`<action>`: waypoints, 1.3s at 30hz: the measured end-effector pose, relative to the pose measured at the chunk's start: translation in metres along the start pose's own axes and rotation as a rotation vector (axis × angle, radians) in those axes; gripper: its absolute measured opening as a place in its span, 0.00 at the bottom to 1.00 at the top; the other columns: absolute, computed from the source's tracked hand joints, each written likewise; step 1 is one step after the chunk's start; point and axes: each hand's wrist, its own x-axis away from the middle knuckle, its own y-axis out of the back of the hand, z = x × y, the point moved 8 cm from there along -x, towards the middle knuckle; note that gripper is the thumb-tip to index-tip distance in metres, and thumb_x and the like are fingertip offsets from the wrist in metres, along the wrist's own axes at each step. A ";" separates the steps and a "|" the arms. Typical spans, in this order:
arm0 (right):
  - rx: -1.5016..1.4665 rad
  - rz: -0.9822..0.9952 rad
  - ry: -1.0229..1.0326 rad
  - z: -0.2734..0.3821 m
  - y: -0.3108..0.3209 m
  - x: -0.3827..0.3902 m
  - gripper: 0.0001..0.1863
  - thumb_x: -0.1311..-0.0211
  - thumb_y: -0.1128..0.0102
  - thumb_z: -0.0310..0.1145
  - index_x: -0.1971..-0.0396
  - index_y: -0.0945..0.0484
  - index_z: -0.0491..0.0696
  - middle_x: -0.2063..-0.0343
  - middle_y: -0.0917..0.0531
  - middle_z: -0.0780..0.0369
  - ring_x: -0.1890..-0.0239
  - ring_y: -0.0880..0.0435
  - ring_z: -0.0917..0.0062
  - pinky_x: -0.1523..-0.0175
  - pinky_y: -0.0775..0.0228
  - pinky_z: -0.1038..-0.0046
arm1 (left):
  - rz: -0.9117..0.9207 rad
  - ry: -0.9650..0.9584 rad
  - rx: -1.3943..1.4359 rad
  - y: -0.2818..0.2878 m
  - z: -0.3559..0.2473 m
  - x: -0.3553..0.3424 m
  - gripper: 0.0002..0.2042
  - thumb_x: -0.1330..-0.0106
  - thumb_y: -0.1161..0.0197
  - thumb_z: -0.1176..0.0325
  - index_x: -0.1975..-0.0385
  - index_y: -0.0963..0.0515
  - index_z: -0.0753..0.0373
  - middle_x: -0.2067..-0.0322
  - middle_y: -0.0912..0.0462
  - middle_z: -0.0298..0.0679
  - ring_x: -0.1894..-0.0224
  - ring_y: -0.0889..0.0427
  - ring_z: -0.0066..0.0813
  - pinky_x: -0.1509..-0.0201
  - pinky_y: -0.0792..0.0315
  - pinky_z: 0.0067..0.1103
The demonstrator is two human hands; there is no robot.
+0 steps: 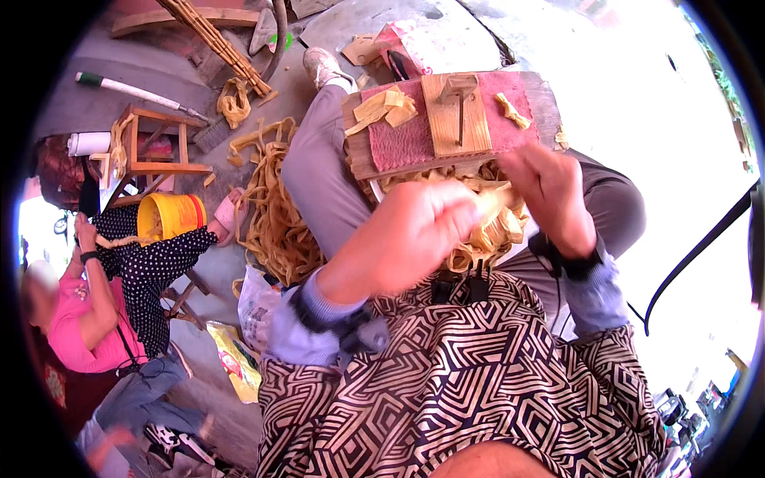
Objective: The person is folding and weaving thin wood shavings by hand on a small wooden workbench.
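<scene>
Bamboo strips (488,227) — pale yellow, thin, curled — bunched in the lap between both hands, just below the near edge of a wooden board (446,119) that rests across the knees as a worktop. Left hand (414,239) closed in a fist round the strips, knuckles up, a flat end poking out past the thumb side. Right hand (554,195) just beside it, fingers bent down and pinching into the same bunch from the far side; hands near each other, not touching.

Board carries a red rough pad (406,139), a small upright wooden block with a peg or blade set in it (456,111), a few loose shavings (386,107) at its left end and one more curl (511,110) at the right. Grey trousers (319,159) under the board; patterned black-and-cream apron (446,382) over the lap.

On the ground to the left — a large tangled heap of long strips (275,215), a yellow bucket (169,215), a low wooden stool frame (151,147), a bundle of bamboo rods (215,40). Further left, two other people seated, one in a dotted dark top (143,263), one in pink (76,319); their hands hold a strip, detail too small to tell.
</scene>
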 end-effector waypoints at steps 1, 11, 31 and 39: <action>-0.028 0.120 0.105 0.032 0.005 0.006 0.13 0.40 0.36 0.34 0.79 0.25 0.43 0.84 0.25 0.54 0.82 0.23 0.60 0.77 0.34 0.66 | -0.052 -0.160 -0.070 0.007 -0.040 0.014 0.09 0.31 0.43 0.68 0.63 0.21 0.68 0.76 0.19 0.39 0.78 0.21 0.22 0.73 0.29 0.19; -0.709 -0.058 -0.212 0.028 -0.003 0.016 0.09 0.36 0.43 0.25 0.58 0.19 0.42 0.75 0.17 0.64 0.72 0.19 0.84 0.68 0.28 0.79 | -0.060 -0.012 0.920 -0.046 0.020 -0.013 0.13 0.26 0.49 0.64 0.49 0.27 0.65 0.78 0.35 0.25 0.77 0.38 0.08 0.76 0.45 0.10; -1.633 0.155 -0.728 -0.044 -0.106 0.067 0.14 0.32 0.44 0.37 0.60 0.20 0.40 0.62 0.18 0.64 0.58 0.20 0.81 0.48 0.28 0.72 | -0.365 -0.405 -0.387 -0.034 0.056 -0.018 0.20 0.43 0.39 0.75 0.48 0.26 0.67 0.52 0.20 0.44 0.51 0.24 0.46 0.47 0.29 0.33; -0.567 -0.160 -0.266 -0.052 -0.066 0.047 0.09 0.42 0.39 0.22 0.61 0.19 0.39 0.56 0.24 0.64 0.52 0.25 0.78 0.48 0.32 0.77 | -0.482 -0.118 -0.417 -0.029 0.059 -0.041 0.06 0.36 0.43 0.69 0.64 0.25 0.64 0.70 0.22 0.48 0.67 0.20 0.50 0.65 0.28 0.37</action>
